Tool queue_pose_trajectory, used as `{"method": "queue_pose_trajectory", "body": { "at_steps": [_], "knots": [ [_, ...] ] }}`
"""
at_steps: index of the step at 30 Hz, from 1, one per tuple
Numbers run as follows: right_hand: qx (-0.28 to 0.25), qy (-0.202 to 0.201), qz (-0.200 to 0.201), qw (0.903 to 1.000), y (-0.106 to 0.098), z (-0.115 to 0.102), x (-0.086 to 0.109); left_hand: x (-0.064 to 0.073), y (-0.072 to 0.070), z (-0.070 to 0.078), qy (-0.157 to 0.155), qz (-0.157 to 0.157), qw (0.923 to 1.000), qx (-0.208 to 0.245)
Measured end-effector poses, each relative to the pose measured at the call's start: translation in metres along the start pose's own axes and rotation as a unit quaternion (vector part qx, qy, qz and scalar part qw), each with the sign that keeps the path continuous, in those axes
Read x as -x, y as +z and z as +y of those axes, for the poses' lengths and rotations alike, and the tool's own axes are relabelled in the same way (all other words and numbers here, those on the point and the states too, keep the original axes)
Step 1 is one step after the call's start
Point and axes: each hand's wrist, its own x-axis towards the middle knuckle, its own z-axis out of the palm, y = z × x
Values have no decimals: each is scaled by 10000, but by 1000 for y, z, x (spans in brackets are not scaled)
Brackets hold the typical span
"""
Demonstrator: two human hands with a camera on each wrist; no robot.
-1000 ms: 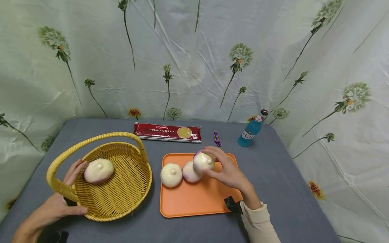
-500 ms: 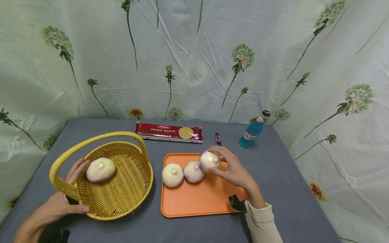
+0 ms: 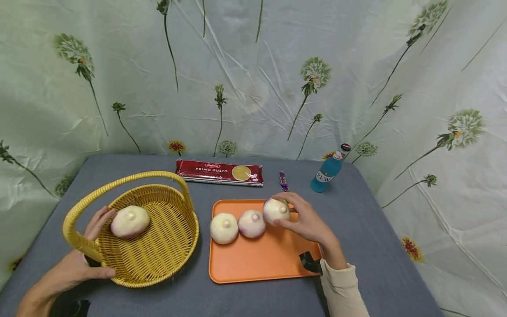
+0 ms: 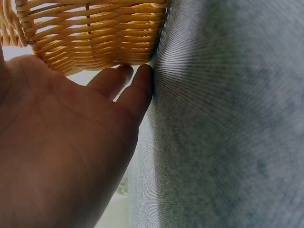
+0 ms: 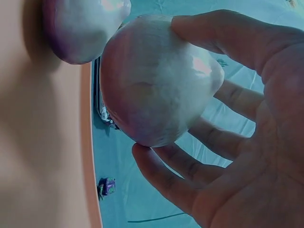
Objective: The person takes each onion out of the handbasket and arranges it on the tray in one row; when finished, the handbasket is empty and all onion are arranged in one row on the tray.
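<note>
At lower centre our right fingers (image 3: 286,196) curl round a turnip (image 3: 274,212), axis nub-first toward us; left fingers (image 3: 97,223) spread against the basket (image 3: 162,255).

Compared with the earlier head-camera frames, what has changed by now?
The right hand has carried its white vegetable rightward over the orange tray, uncovering more of the middle vegetable. Nothing was newly gripped or released. The left hand stayed at the yellow basket; the other things stayed put.

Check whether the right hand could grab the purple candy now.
Probably not: the right hand grips a pale bulb, though the purple candy lies uncovered just beyond the orange tray.
</note>
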Motion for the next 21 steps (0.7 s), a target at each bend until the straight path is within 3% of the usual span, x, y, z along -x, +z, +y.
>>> {"method": "queue_pose_trajectory", "body": {
  "at_steps": [11, 21],
  "knots": [
    [-81, 138, -202, 9997, -1, 4, 1, 0, 0, 0, 148, 40, 9999, 10],
    [274, 397, -296, 9984, 0, 8, 2, 0, 0, -1, 188, 69, 9998, -65]
  ]
}}
